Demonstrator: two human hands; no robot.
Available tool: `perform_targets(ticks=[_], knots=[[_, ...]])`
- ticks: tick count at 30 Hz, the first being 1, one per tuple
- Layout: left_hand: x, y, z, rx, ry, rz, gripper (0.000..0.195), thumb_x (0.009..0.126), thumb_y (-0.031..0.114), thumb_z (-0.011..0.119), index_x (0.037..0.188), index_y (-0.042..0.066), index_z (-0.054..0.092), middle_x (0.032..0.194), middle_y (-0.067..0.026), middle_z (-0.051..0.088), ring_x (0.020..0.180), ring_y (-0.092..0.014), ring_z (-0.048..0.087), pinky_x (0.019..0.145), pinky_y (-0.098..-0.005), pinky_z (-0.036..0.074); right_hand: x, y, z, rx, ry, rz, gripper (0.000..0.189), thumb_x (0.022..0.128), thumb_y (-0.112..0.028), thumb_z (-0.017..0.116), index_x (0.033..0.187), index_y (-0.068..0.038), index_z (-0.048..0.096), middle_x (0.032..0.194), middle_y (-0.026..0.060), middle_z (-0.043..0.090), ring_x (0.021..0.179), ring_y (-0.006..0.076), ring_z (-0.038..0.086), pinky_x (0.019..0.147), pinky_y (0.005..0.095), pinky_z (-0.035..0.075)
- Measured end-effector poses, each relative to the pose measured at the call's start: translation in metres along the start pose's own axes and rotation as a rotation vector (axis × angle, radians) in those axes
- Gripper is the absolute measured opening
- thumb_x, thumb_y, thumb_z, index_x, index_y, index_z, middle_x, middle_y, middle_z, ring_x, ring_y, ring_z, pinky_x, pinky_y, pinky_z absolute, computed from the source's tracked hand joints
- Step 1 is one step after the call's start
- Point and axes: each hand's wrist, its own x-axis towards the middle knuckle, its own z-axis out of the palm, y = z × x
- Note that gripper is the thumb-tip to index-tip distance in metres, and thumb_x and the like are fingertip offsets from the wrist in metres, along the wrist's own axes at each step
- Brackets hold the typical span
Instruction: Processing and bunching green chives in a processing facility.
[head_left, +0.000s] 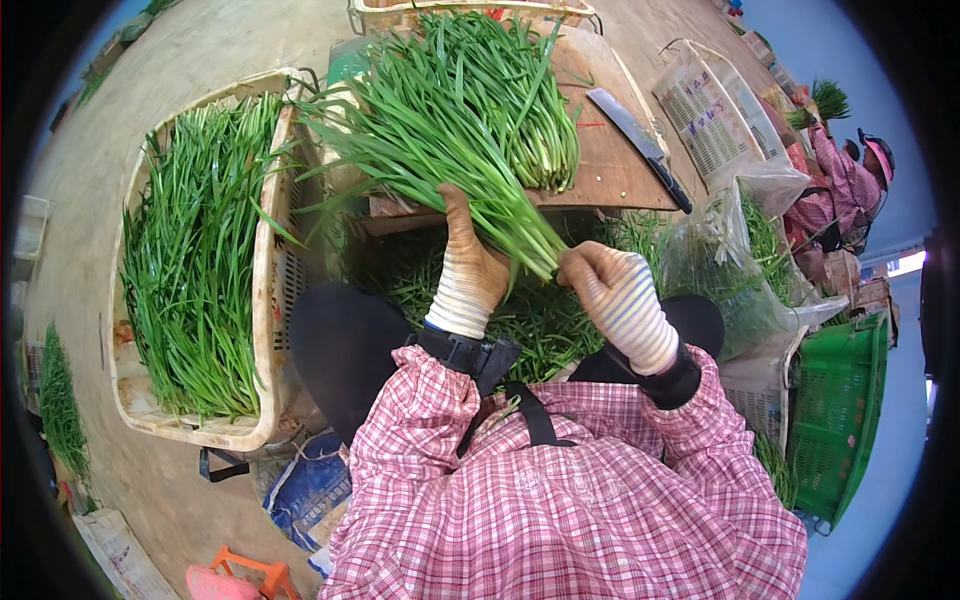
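A bunch of long green leafy stalks, likely garlic chives (480, 169), lies slantwise in my left hand (472, 262). That hand cradles the bunch from below, thumb raised along its near side. My right hand (619, 304) pinches at the pale cut ends of the same bunch, slightly blurred. Both hands wear striped knit gloves with soiled fingers. Just beyond, a thick pile of chives (544, 142) rests on a wooden board (622, 180), partly behind the held bunch. A knife with a black handle (637, 146) lies on the board's right side.
A white plastic crate (266, 300) full of chives stands at left. Loose trimmings (555, 330) cover the space between my knees. At right are a clear plastic bag (705, 262) of greens, a green basket (840, 420) and a white crate (709, 112). Another person (847, 180) holds greens.
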Motion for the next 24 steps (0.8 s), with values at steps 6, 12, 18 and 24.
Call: perform_targets(ticks=[6, 12, 18, 24], knots=[[-0.001, -0.003, -0.006, 0.113, 0.014, 0.019, 0.04, 0.094, 0.03, 0.066, 0.123, 0.003, 0.057, 0.108, -0.0109, 0.066, 0.097, -0.029, 0.065, 0.088, -0.0541, 0.054, 0.009, -0.008, 0.008, -0.278, -0.072, -0.114, 0.022, 0.094, -0.025, 0.057, 0.087, -0.007, 0.068, 0.068, 0.0159, 0.062, 0.062, 0.0341, 0.064, 0.055, 0.0416, 0.048], [-0.003, -0.001, -0.004, 0.125, 0.098, 0.047, 0.04, 0.094, 0.028, 0.068, 0.122, 0.002, 0.058, 0.11, -0.0117, 0.066, 0.101, -0.029, 0.065, 0.092, -0.051, 0.054, 0.011, -0.019, -0.021, 0.007, -0.061, -0.123, 0.02, 0.091, -0.019, 0.061, 0.083, -0.003, 0.069, 0.072, 0.0106, 0.067, 0.057, 0.0188, 0.061, 0.052, 0.033, 0.047], [-0.004, -0.001, 0.0, 0.058, 0.071, 0.024, 0.04, 0.093, 0.026, 0.069, 0.123, 0.003, 0.057, 0.11, -0.01, 0.066, 0.103, -0.03, 0.065, 0.091, -0.0556, 0.054, 0.009, 0.075, -0.144, -0.439, 0.288, 0.215, 0.028, 0.089, -0.032, 0.063, 0.081, -0.006, 0.07, 0.064, 0.0066, 0.064, 0.052, 0.0207, 0.057, 0.053, 0.0333, 0.044], [-0.005, 0.004, -0.001, 0.202, 0.237, -0.014, 0.03, 0.095, 0.015, 0.064, 0.122, 0.002, 0.058, 0.111, -0.0134, 0.066, 0.101, -0.033, 0.068, 0.088, -0.0504, 0.057, 0.01, 0.005, -0.052, -0.031, 0.099, -0.235, 0.029, 0.08, -0.01, 0.074, 0.107, -0.003, 0.069, 0.109, 0.0149, 0.067, 0.103, 0.0284, 0.064, 0.093, 0.0359, 0.049]])
